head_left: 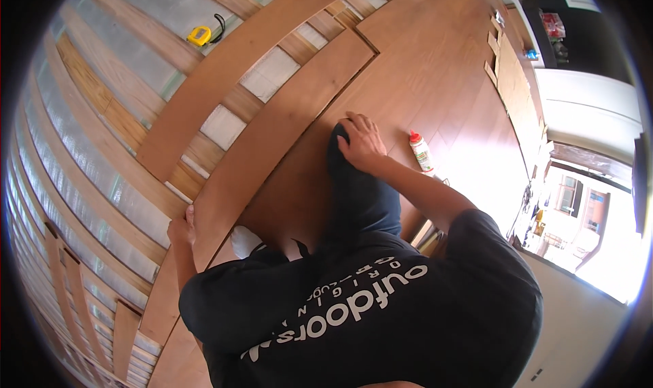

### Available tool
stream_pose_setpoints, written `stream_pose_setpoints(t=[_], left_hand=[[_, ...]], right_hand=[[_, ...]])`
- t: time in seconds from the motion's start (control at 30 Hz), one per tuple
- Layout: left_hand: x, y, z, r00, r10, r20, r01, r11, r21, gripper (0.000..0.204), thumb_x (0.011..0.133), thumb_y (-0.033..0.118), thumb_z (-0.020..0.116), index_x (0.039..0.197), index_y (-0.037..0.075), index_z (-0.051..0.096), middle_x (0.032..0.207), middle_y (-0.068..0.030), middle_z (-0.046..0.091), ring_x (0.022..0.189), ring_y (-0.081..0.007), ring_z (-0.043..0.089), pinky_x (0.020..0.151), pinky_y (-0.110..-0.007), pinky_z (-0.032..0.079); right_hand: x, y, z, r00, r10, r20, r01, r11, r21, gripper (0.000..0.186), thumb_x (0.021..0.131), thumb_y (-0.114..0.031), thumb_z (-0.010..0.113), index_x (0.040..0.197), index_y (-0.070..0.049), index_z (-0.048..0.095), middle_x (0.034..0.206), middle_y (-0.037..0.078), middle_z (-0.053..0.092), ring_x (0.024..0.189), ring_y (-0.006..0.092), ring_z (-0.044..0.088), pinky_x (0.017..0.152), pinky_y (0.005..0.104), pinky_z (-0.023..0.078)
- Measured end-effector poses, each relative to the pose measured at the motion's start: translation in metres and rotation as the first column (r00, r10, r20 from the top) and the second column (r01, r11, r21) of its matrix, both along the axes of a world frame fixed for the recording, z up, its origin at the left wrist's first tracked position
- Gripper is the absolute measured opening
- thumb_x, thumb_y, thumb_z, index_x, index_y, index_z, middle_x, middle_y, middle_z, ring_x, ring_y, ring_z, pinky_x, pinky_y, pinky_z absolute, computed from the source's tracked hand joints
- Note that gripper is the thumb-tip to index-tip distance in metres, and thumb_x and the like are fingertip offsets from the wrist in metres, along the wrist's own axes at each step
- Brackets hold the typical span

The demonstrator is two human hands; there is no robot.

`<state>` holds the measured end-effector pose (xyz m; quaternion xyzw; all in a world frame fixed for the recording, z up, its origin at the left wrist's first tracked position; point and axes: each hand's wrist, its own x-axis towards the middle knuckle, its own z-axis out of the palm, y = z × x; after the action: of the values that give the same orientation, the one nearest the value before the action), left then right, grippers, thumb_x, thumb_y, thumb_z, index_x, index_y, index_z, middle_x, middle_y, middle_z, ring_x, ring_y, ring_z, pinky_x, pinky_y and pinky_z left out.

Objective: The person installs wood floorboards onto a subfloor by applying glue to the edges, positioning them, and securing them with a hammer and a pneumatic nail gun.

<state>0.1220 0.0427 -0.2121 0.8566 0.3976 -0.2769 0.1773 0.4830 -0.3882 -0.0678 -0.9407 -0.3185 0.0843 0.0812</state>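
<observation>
I am crouched over a wooden floor in a black shirt and dark trousers. My left hand (181,229) is curled over the left edge of a long brown floor plank (272,139) that runs diagonally beside the laid boards (435,68). My right hand (361,141) rests flat on my raised knee (347,177), fingers spread and holding nothing. A white glue bottle with a red cap (422,151) stands on the laid boards just right of that hand.
A second loose plank (224,75) lies across wooden joists with silver insulation (129,41) between them on the left. A yellow tape measure (199,35) sits at the far side. Board offcuts (510,75) line the right wall. My white-socked foot (243,241) is tucked beneath me.
</observation>
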Motion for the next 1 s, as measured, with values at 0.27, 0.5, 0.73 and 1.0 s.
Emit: stream_pose_setpoints(t=[0.27, 0.5, 0.73, 1.0], left_hand=[[0.020, -0.015, -0.002, 0.998, -0.019, 0.065, 0.020, 1.000, -0.005, 0.090, 0.101, 0.075, 0.027, 0.102, 0.001, 0.077, 0.097, -0.0302, 0.072, 0.097, -0.0479, 0.069, 0.087, -0.056, 0.054], [0.033, -0.030, -0.013, 0.993, 0.067, 0.097, -0.060, 0.996, -0.071, 0.081, 0.101, 0.073, 0.033, 0.114, 0.004, 0.075, 0.104, -0.0288, 0.072, 0.102, -0.0480, 0.068, 0.088, -0.057, 0.053], [0.027, -0.032, -0.007, 0.670, -0.062, 0.740, -0.169, 0.958, 0.234, 0.029, 0.094, 0.035, 0.074, 0.086, 0.007, 0.073, 0.085, -0.0095, 0.066, 0.086, -0.0265, 0.064, 0.079, -0.044, 0.053], [-0.133, 0.016, 0.004, 0.755, 0.220, 0.618, -0.516, 0.780, 0.353, 0.022, 0.093, 0.039, 0.069, 0.097, 0.019, 0.077, 0.112, -0.0034, 0.066, 0.120, -0.0273, 0.057, 0.102, -0.046, 0.045]], right_hand=[[0.005, 0.005, -0.003, 0.998, 0.025, -0.063, -0.026, 0.999, -0.022, 0.042, 0.089, -0.025, 0.069, 0.128, -0.010, 0.065, 0.141, 0.011, 0.059, 0.135, 0.0325, 0.050, 0.114, 0.0486, 0.038], [0.021, 0.009, -0.006, 0.999, 0.049, -0.021, -0.049, 0.999, -0.020, 0.037, 0.087, -0.025, 0.069, 0.122, -0.011, 0.068, 0.135, 0.009, 0.063, 0.132, 0.0314, 0.053, 0.113, 0.0483, 0.039], [0.027, -0.011, -0.059, 0.973, 0.228, 0.034, -0.230, 0.969, 0.090, 0.041, 0.090, -0.021, 0.070, 0.127, -0.004, 0.067, 0.135, 0.021, 0.064, 0.127, 0.0417, 0.056, 0.111, 0.0522, 0.043], [0.008, -0.004, -0.041, 0.961, 0.262, -0.093, -0.266, 0.963, -0.038, 0.042, 0.096, -0.019, 0.065, 0.132, 0.001, 0.063, 0.132, 0.021, 0.065, 0.125, 0.0378, 0.059, 0.110, 0.0464, 0.044]])
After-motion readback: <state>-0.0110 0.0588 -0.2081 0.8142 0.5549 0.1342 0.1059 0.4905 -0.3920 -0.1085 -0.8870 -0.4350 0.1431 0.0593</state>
